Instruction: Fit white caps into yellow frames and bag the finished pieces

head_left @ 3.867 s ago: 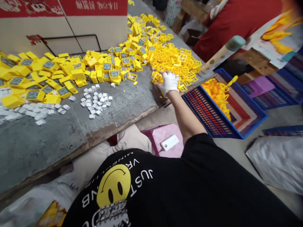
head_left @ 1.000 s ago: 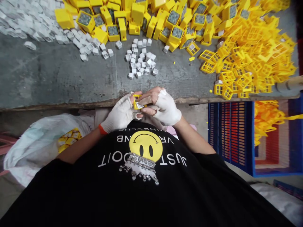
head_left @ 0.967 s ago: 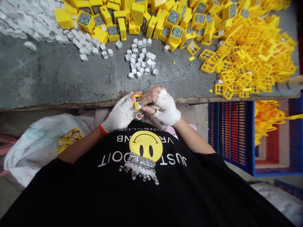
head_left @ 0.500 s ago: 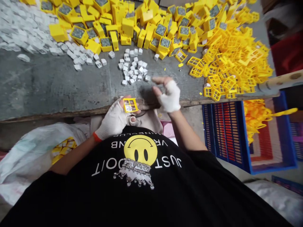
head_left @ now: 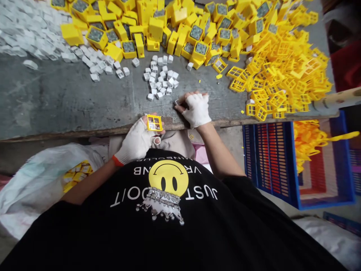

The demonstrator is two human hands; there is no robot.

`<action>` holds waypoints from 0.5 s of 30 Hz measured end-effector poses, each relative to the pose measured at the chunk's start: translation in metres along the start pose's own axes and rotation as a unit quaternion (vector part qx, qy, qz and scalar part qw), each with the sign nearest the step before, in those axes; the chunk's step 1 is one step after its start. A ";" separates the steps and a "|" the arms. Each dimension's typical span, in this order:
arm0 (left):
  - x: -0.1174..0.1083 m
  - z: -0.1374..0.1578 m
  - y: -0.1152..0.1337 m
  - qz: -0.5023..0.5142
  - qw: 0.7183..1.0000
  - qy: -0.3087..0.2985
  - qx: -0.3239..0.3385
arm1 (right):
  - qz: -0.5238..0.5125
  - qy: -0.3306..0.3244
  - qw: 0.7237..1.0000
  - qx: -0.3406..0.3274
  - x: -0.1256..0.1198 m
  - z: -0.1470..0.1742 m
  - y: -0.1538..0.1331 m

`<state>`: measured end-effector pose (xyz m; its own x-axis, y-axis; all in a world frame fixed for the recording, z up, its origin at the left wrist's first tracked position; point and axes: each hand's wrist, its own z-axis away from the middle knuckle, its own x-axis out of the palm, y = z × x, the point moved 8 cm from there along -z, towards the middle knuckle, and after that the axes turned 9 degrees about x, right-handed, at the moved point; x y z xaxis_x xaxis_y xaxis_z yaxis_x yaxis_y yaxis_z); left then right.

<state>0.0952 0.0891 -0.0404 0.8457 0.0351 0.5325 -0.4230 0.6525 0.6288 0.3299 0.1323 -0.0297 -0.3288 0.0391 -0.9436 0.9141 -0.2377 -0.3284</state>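
My left hand point(head_left: 138, 137), in a white fingerless glove, holds a yellow four-window frame point(head_left: 154, 122) at the table's front edge. Something pale shows in part of the frame's openings. My right hand point(head_left: 196, 107), gloved the same way, rests low over the tabletop with its fingers bent. A small white plastic cap point(head_left: 177, 101) shows at its fingertips, partly covered by them. Just left of that hand lies a loose cluster of white caps point(head_left: 162, 81).
Yellow block housings point(head_left: 155, 30) with grey faces are heaped along the back of the table point(head_left: 70, 101). More white pieces point(head_left: 36, 34) lie at the left, yellow frames point(head_left: 282, 75) at the right. A blue crate point(head_left: 270, 162) stands below right, a white sack point(head_left: 50, 184) below left.
My right hand has come down and its fingers have closed on the white cap from the cluster's right edge. My left hand still holds the yellow frame.
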 end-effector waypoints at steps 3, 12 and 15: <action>0.004 0.001 -0.001 0.007 1.000 -0.002 -0.006 | -0.022 -0.005 1.000 -0.018 0.003 0.001 0.002; 0.006 0.005 -0.010 0.043 0.997 -0.048 -0.036 | -0.187 0.053 0.954 -0.230 -0.017 0.054 -0.059; 0.007 0.007 -0.015 0.066 0.993 -0.081 -0.061 | -0.180 0.073 0.950 -0.244 -0.012 0.068 -0.076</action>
<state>0.1056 0.0747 -0.0420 0.7178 0.0118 0.6961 -0.4762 0.7376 0.4786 0.2481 0.0841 0.0099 -0.6377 0.1762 -0.7499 0.7612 0.2930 -0.5785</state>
